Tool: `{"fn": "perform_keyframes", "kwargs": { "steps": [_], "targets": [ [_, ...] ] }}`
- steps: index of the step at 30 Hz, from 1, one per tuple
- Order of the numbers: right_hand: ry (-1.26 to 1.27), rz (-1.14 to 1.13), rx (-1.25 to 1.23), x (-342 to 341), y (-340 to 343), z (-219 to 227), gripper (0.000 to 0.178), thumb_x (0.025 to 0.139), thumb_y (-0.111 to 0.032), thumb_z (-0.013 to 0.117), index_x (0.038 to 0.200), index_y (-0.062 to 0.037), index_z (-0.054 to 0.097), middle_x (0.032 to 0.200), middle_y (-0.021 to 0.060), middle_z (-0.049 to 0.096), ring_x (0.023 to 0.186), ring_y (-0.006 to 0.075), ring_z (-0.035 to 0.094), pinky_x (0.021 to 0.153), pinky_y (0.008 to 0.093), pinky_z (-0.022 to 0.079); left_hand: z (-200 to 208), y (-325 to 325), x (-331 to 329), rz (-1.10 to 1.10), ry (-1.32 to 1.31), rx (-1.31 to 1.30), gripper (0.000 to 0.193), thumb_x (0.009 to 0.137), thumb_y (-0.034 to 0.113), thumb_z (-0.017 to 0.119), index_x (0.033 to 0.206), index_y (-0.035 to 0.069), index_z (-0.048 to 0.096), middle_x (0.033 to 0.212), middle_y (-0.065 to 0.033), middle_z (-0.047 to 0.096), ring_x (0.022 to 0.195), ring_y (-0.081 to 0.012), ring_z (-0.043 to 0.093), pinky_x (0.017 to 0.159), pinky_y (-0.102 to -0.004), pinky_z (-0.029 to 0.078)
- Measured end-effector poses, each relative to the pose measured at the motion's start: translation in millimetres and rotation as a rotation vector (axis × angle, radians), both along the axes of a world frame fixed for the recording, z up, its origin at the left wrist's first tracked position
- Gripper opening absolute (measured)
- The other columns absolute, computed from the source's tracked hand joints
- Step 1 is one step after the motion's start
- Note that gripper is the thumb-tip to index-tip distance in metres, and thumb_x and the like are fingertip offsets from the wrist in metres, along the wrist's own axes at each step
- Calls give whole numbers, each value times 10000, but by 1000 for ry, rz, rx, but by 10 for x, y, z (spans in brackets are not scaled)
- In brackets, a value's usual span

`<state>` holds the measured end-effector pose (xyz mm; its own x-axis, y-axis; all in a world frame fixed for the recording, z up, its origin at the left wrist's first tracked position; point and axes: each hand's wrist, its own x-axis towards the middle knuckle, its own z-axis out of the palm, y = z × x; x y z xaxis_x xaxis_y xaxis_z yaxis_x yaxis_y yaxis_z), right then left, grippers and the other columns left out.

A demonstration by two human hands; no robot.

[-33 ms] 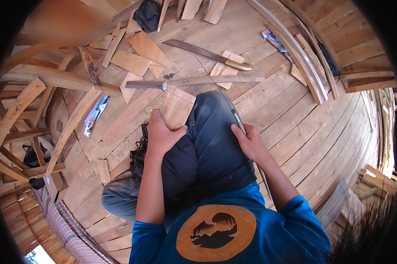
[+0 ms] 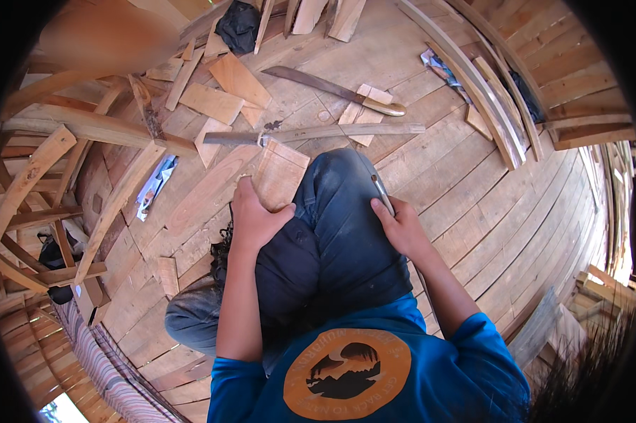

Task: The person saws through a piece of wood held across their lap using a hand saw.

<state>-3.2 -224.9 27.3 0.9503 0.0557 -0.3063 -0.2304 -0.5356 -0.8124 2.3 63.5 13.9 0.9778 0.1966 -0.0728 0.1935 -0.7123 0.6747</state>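
Gripping a flat, squared-off wood block [image 2: 283, 175] in the left hand [image 2: 253, 217], poking out ahead of it right by the dusty denim knee [image 2: 343, 185]. Also grasping a slim, metal-tipped tool [image 2: 381, 188] in the right hand [image 2: 401, 227]. Pretty pale, pinkish-tan grain on that block.

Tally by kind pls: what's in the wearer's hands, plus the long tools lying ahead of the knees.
Wood piece, in left hand: 1
Slim tool, in right hand: 1
Curved-blade tool, lying ahead: 1
Long straight tool, lying ahead: 1
Total: 4
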Motion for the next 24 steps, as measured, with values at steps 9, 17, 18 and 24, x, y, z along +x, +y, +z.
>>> {"fn": "perform_keyframes", "kwargs": {
  "steps": [9,17,18,24],
  "targets": [
    [-167,-140,-318,442,-431,-789,401,934,-358,641,868,27,547,627,204,570,585,390,571,565,471,434,627,777,54,-331,230,-727,783,749,340,724,1383,19,395,1222,-116,519,1135,-226,489,1015,-323,369],
    [74,-45,-558,268,-779,-1371,426,843,-363,703,924,35,576,808,253,648,802,454,639,704,517,496,845,1171,127,-529,214,-761,951,731,624,676,1367,-32,410,1212,-136,519,1146,-227,499,996,-329,379],
    [104,-38,-570,239,-840,-1436,446,832,-381,703,952,32,586,864,247,670,856,438,651,760,507,509,821,1215,124,-545,197,-796,945,733,611,682,1368,-33,410,1211,-136,522,1141,-229,504,992,-329,384],
    [8,91,-783,499,-564,-994,353,869,-257,703,1099,-17,586,950,212,686,863,381,678,791,468,536,798,1476,22,-603,227,-888,994,702,614,726,1382,-37,406,1214,-133,529,1123,-224,510,959,-325,402]
  ]
}}
